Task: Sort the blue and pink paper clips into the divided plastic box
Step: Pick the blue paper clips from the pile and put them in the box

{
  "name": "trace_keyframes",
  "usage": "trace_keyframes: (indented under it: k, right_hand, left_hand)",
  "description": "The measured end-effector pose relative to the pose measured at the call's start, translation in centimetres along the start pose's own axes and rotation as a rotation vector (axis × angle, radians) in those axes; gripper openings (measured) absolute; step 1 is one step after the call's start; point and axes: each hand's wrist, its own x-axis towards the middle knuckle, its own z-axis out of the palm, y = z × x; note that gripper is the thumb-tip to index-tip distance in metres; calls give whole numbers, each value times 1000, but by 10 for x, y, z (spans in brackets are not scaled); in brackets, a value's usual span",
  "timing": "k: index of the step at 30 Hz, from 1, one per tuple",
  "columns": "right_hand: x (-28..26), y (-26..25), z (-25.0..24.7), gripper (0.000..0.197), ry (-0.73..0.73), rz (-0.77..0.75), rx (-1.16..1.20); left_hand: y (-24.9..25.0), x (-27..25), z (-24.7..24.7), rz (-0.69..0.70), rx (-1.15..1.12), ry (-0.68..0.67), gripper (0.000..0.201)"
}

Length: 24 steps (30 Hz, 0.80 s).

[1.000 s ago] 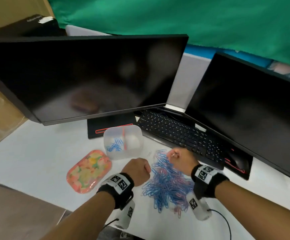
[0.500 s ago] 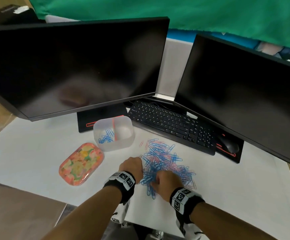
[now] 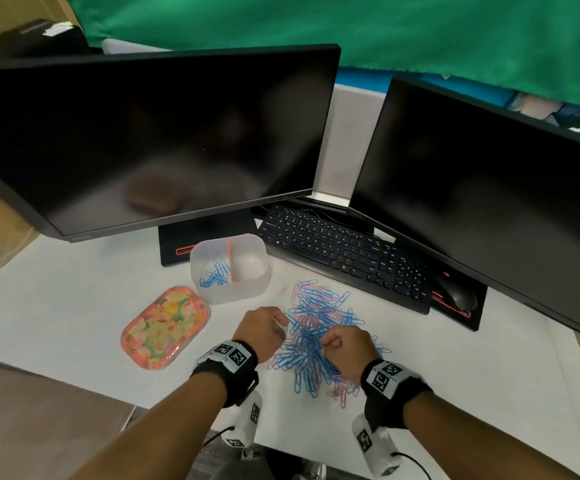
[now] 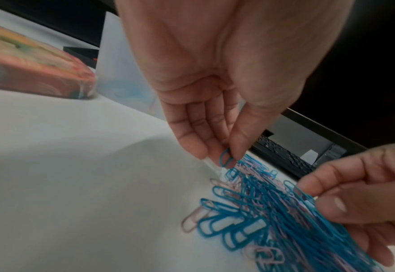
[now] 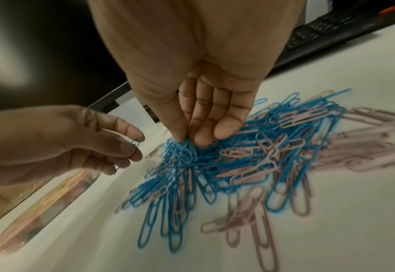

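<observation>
- Currently, my left hand [image 4: 215, 103] pinches one blue paper clip [image 4: 225, 159] between thumb and fingertip, at the pile's left edge.
- My right hand [image 5: 206, 103] has its fingertips [image 5: 202, 139] bunched into the pile of paper clips [image 3: 319, 337], pinching a blue tangle.
- Pile: thin glossy wire loops, bright blue and pale pink, heaped and interlocked on the white desk [image 3: 74, 306], just in front of the divided plastic box [image 3: 229, 268].
- Box: translucent, pink divider; blue clips in its left compartment.
- Floral lid [image 3: 165, 327] lies left of the pile.
</observation>
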Motion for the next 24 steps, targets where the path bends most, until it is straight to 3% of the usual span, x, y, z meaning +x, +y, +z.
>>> trace_keyframes:
  k: [6,13,17,20,24]
  right_hand:
    - [4,3,-18,33,-168,61,150]
    - [4,5,-29,11,-189,159,430]
    - [4,7,-30,12,-171,217,527]
    - [4,8,-29,15,-177,243,599]
    - [3,6,-30,17,-176,275,679]
  left_hand:
    - [-1,0,-1,-63,-178,-44,28]
    - [-3,0,5,-153,-362,-62,25]
    - [-1,3,3,-204,-385,-54,27]
    - [-1,1,3,-123,-204,-4,19]
    - [-4,-3,10,42,122,-93,14]
